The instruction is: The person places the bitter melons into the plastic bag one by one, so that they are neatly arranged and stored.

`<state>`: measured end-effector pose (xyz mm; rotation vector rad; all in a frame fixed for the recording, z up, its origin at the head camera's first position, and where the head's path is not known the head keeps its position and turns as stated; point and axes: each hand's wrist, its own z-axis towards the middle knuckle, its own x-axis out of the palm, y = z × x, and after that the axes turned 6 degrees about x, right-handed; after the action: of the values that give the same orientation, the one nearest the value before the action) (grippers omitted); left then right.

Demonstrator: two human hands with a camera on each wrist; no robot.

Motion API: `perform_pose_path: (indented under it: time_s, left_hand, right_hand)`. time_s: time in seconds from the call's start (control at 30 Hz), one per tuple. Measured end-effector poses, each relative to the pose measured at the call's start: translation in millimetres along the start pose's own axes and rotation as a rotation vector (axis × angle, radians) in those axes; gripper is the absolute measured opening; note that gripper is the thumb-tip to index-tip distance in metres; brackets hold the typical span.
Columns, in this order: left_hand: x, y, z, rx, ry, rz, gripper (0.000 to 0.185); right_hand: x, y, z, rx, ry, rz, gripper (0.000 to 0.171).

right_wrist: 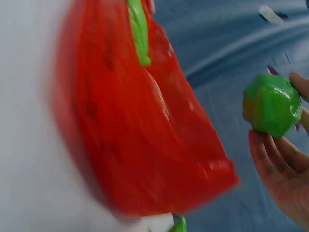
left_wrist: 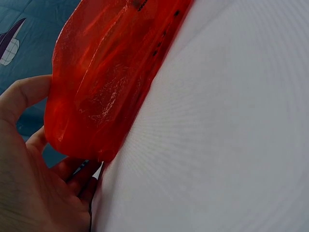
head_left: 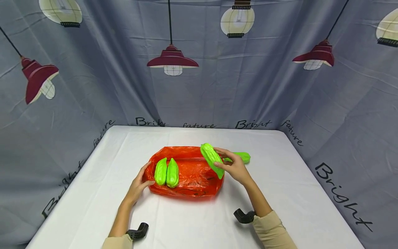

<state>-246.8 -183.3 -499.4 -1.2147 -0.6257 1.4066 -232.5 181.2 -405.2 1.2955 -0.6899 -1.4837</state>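
Note:
A red plastic bag (head_left: 194, 173) lies spread open on the table. Inside its left part, two bright green bitter gourds (head_left: 160, 172) lie side by side. My left hand (head_left: 136, 185) holds the left end of the bag; the left wrist view has its thumb and fingers around the red plastic (left_wrist: 106, 92). With my right hand (head_left: 234, 167) I grip another bitter gourd (head_left: 210, 158), tilted over the bag's right end. The right wrist view shows that gourd (right_wrist: 273, 106) end-on between thumb and fingers, raised off the bag. One more gourd (head_left: 245, 157) rests behind my right hand, partly hidden.
A white cloth covers the table (head_left: 93, 173). Grey-blue curtains (head_left: 199, 93) printed with lamps and lettering surround its back and sides. Each wrist carries a black camera mount (head_left: 244, 216).

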Motion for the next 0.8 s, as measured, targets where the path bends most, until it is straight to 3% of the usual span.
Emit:
perform_pose_path:
  time_s: [0.27, 0.6, 0.8]
  left_hand:
    - [-0.1, -0.4, -0.8, 0.011, -0.003, -0.001, 0.069]
    - [-0.2, -3.9, -1.1, -0.002, 0.003, 0.012, 0.069]
    - [0.0, -5.9, -1.7, 0.006, 0.005, 0.013, 0.069]
  right_hand:
    - [32.4, 10.4, 3.9, -0.103, -0.07, -0.001, 0.049]
    - [70.5, 10.3, 4.9, -0.073, -0.126, -0.017, 0.051]
    - [93.6, -24.9, 14.5, -0.002, -0.18, -0.022, 0.053]
